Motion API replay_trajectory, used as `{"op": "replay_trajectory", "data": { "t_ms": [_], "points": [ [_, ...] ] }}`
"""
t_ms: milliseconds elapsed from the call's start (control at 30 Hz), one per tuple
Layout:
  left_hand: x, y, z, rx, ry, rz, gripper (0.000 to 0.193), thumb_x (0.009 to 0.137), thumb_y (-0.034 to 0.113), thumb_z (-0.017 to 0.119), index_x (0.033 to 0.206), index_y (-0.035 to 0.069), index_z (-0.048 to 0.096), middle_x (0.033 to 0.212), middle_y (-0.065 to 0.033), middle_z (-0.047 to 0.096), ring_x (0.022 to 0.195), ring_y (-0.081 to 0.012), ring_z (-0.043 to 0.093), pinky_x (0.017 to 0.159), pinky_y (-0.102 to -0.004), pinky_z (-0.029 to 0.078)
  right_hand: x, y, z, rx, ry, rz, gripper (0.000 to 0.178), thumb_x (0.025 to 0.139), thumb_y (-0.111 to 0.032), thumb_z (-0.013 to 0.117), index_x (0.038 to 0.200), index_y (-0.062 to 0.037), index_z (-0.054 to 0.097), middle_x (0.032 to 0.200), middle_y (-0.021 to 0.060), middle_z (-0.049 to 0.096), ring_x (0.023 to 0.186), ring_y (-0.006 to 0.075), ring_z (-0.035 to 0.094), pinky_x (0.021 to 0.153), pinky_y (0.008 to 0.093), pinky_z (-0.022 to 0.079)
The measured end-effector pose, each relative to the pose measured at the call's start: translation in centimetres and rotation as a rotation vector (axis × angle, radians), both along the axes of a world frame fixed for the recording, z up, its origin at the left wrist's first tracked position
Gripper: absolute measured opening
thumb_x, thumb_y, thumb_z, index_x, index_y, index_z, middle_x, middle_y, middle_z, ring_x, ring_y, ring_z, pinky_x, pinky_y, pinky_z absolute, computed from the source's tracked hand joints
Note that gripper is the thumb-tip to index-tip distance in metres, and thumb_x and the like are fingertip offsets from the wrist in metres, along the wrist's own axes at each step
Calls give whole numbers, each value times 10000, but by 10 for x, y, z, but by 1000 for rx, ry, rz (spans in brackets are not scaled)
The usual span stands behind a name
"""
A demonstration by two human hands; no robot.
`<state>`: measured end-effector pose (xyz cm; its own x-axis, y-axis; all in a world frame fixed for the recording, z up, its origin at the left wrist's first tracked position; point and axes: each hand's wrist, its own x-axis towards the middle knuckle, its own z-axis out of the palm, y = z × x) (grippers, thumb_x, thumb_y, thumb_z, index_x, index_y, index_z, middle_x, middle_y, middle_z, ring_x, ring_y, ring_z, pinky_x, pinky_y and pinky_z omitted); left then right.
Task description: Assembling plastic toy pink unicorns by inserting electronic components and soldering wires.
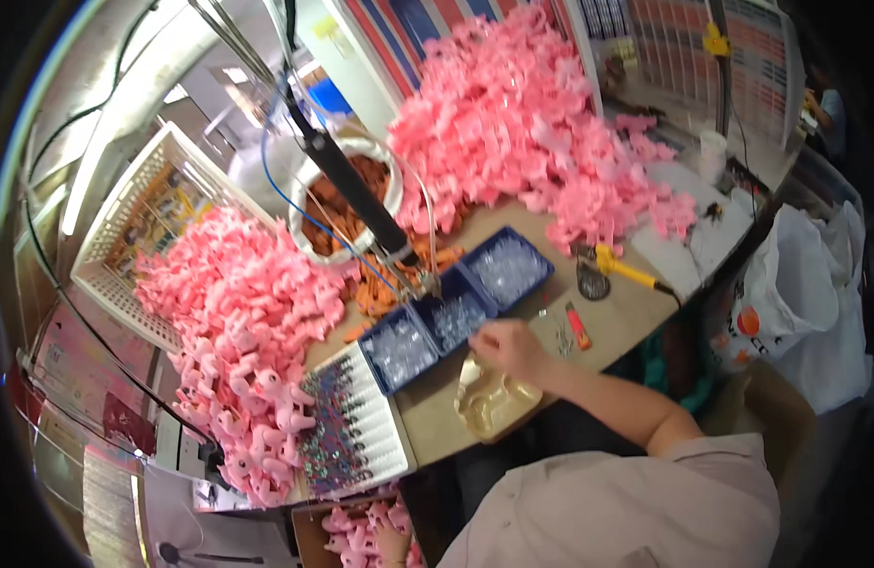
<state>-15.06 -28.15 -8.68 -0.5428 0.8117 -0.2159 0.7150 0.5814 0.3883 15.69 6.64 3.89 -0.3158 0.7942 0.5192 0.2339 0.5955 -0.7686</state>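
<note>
My right hand (509, 350) is over the near edge of the blue divided tray (388, 379), just above a gold plastic mould (494, 402). Its fingers are closed in a pinch; what they hold, if anything, is too small to make out. Down at the lower edge, my left hand (391, 543) reaches into a cardboard box (312, 541), touching pink toy animals (353, 530). Its fingertips blend in among them, so their grip does not show. The tray's three compartments hold small clear plastic pieces (508, 270).
Pink toy parts heap up at the back (503, 123) and left (247, 275). A white ribbed rack (385, 426) of small coloured parts adjoins the tray. A black tool (356, 189) hangs overhead. Right lie a yellow-handled iron (626, 268) and a red-orange cutter (578, 327).
</note>
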Motion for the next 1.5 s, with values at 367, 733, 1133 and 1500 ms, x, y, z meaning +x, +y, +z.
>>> {"op": "replay_trajectory", "data": {
  "t_ms": [367,733,1133,1500],
  "points": [
    [19,197,234,59,-606,-455,205,872,88,599,1012,-57,639,875,-84,677,791,-131,630,733,-261,504,-77,297,28,-73,-112,-166,311,823,-279,578,710,9,608,616,190,577,583,296,606,564,415,448],
    [-52,563,149,2,150,-387,409,835,328,628,1065,-10,613,1028,-186,645,938,-331,619,835,-391,474,-180,427,9,28,-1052,173,744,596,-356,815,1258,-149,547,1158,106,623,1066,298,592,862,489,486],
    [-104,681,31,305,277,-188,665,799,505,555,1352,147,466,1323,-257,470,1305,-378,357,1075,-457,291,-83,425,-23,367,-1426,152,441,608,-392,757,987,-174,696,937,72,668,907,248,632,736,376,530],
    [-48,712,70,305,316,-196,901,743,678,571,1348,38,384,1319,-283,427,1195,-454,442,989,-508,377,-167,406,62,-36,-1167,101,285,827,-186,587,1079,-56,620,1252,185,523,1023,239,592,818,371,479]
  ]
}}
